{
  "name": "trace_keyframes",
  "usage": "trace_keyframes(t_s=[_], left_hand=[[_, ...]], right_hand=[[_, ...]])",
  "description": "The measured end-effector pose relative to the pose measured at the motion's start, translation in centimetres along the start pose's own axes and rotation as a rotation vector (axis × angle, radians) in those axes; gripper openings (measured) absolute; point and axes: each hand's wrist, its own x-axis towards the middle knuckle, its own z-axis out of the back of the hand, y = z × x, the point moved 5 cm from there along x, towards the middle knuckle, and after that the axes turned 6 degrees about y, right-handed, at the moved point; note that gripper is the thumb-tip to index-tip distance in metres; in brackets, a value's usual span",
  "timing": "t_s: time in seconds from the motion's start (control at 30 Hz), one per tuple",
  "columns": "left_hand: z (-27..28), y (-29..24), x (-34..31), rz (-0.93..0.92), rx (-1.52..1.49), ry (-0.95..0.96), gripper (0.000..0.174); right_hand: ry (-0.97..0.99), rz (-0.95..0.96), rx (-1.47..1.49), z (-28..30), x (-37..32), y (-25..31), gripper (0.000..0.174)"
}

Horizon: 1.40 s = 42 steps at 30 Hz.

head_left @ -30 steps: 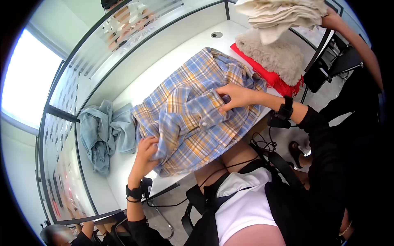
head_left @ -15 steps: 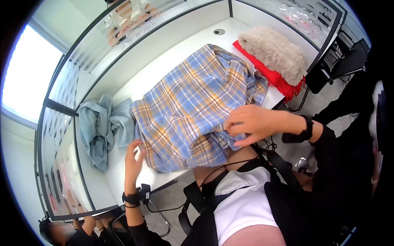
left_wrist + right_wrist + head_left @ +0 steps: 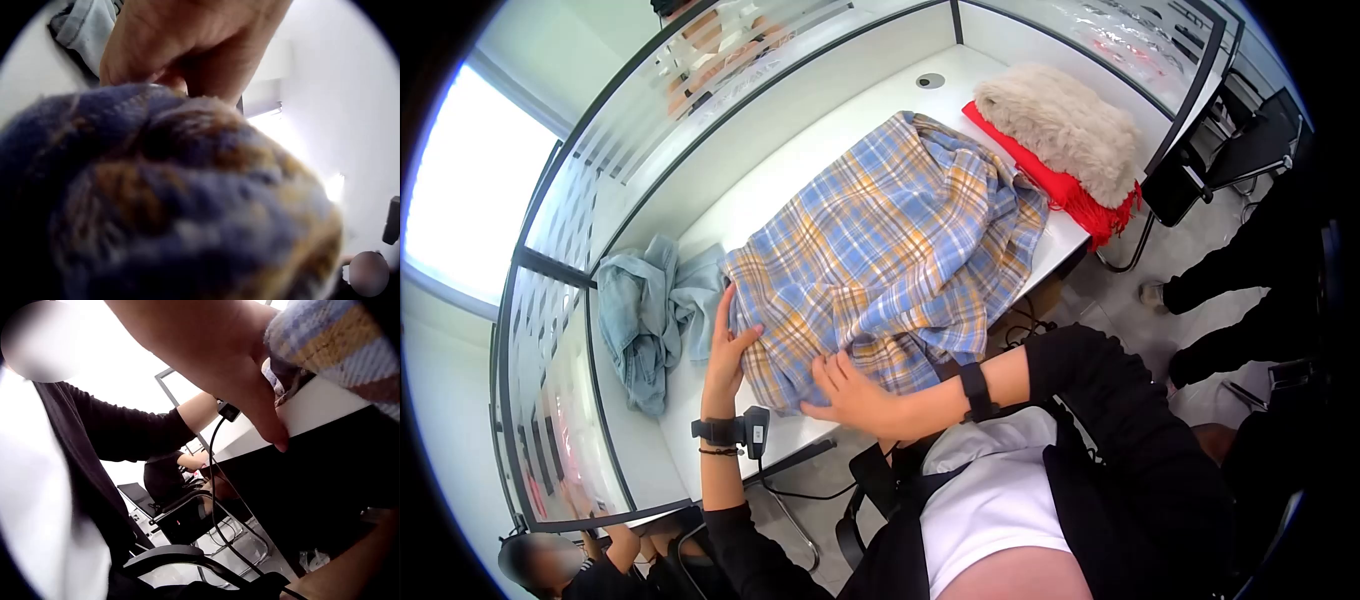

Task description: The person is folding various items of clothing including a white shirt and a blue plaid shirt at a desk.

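A blue, yellow and white plaid shirt (image 3: 850,230) lies spread in loose folds over the white table. At its left edge is my left hand (image 3: 724,358), fingers pointing away from me and thumb spread over the cloth. In the left wrist view a bunched part of the plaid shirt (image 3: 200,219) hides the fingertips. My right hand (image 3: 855,395) reaches across to the shirt's near edge, its fingers apart on the fabric. The right wrist view shows the thumb (image 3: 275,434) extended below the plaid cloth, beside the table edge.
Light-blue denim (image 3: 635,320) lies crumpled at the table's left end. A fluffy beige item (image 3: 1060,130) rests on folded red fringed cloth (image 3: 1060,190) at the far right. Partitions (image 3: 730,150) enclose the table. A cable (image 3: 800,492) hangs from the left wrist.
My right hand has moved left from the shirt's right side to its near left part. The left hand let go, drew off, and came back to the left edge. The shirt's raised fold dropped flatter.
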Motion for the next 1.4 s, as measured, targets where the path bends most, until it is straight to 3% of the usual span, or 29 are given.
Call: trace_keyframes(t_s=[0.1,0.23,0.27,0.37,0.43,0.47,0.53,0.57,0.6,0.63,0.67,0.77,0.83,0.9,0.97,1.0,1.13,1.17,1.23,1.37,1.4], left_hand=[[-0.3,-1.0,0.7,-0.083,0.121,0.035,0.073],[-4.8,-5.8,0.5,-0.157,0.211,0.030,0.072],[-6.0,-6.9,0.8,-0.155,0.204,0.023,0.072],[-9.2,-9.5,2.9,-0.200,0.239,-0.001,0.070],[-11.1,-10.7,5.7,-0.241,0.295,0.005,0.069],[-12.6,-11.9,6.8,-0.245,0.370,-0.030,0.067],[-17.0,-13.4,10.6,-0.235,0.382,-0.024,0.061],[-19.8,-13.4,13.0,-0.220,0.314,0.019,0.057],[-21.9,-12.7,14.9,-0.243,0.238,0.080,0.054],[-23.3,-11.5,16.4,-0.263,0.163,0.143,0.051],[-24.2,-11.2,16.7,-0.370,0.323,0.161,0.051],[-25.9,-10.2,16.7,-0.616,0.709,0.260,0.049],[-24.3,-8.9,14.8,-0.682,0.846,0.387,0.049],[-23.0,-8.5,10.8,-0.756,0.990,0.471,0.052],[-22.0,-6.8,7.4,-0.696,1.069,0.592,0.059],[-21.9,-5.9,5.6,-0.682,1.075,0.634,0.070],[-23.5,-2.5,0.3,-0.506,1.360,0.683,0.115],[-24.1,-1.4,-0.2,-0.506,1.470,0.664,0.098],[-25.2,0.6,-0.5,-0.738,1.852,0.425,0.078],[-25.5,0.9,-0.3,-0.796,1.643,0.384,0.058],[-25.5,0.7,-0.2,-0.816,1.607,0.392,0.056]], right_hand=[[0.005,0.015,-0.009,0.3,-0.1,0.2,0.038],[0.030,-0.056,0.303,0.2,0.3,-1.2,0.034],[-0.125,-0.105,0.356,1.3,0.2,-2.2,0.032],[-0.189,-0.217,0.615,3.7,-0.1,-5.3,0.031],[-0.153,-0.367,1.011,5.5,-1.9,-9.0,0.028],[-0.247,-0.414,1.096,7.0,-3.6,-11.1,0.026],[-0.457,-0.509,0.945,9.0,-7.0,-15.6,0.029],[-0.437,-0.774,0.959,9.8,-10.3,-19.6,0.029],[-0.487,-0.826,1.096,7.5,-12.3,-21.8,0.027],[-0.550,-0.827,1.000,6.4,-14.2,-23.7,0.025],[-0.578,-0.894,1.072,7.9,-15.4,-24.7,0.028],[-0.521,-0.910,0.914,7.6,-19.7,-27.1,0.026],[-0.454,-0.846,0.743,8.5,-21.2,-27.8,0.025],[-0.335,-0.741,0.558,9.3,-21.2,-28.2,0.035],[-0.214,-0.591,0.293,10.4,-19.8,-28.1,0.042],[-0.174,-0.474,0.208,10.4,-19.0,-28.3,0.052],[-0.066,-0.140,0.407,11.2,-14.9,-29.1,0.056],[-0.066,-0.099,0.463,10.7,-14.1,-29.5,0.055],[-0.063,-0.016,0.571,9.8,-12.5,-29.7,0.056],[0.270,-0.010,0.527,5.9,-12.4,-29.4,0.065],[0.247,-0.009,0.518,5.7,-12.6,-29.5,0.070]])
